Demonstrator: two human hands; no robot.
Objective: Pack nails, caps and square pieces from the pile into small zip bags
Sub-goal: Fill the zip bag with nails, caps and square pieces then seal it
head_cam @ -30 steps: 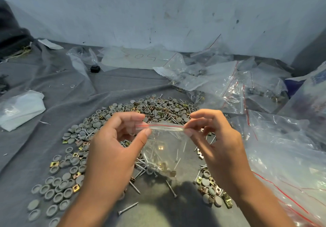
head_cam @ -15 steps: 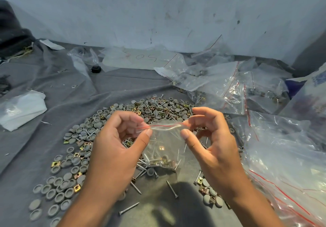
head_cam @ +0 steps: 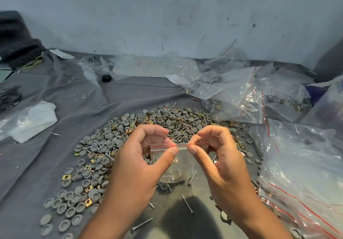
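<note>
A small clear zip bag with a red seal line hangs between my hands above the pile. Nails, caps and brass square pieces lie at its bottom. My left hand pinches the seal strip with thumb and fingers near the middle. My right hand pinches the same strip just to the right, the two thumbs almost touching. Below and behind spreads the pile of grey round caps, thin nails and brass squares on a grey cloth.
Large clear bags with red zip lines crowd the right side. More filled bags lie at the back right. A white folded bag lies at the left. Loose nails lie near me. A wall rises behind.
My two pinching hands have slid closer together along the red seal strip, from its ends toward the middle. The bag's mouth now looks flat and pressed together.
</note>
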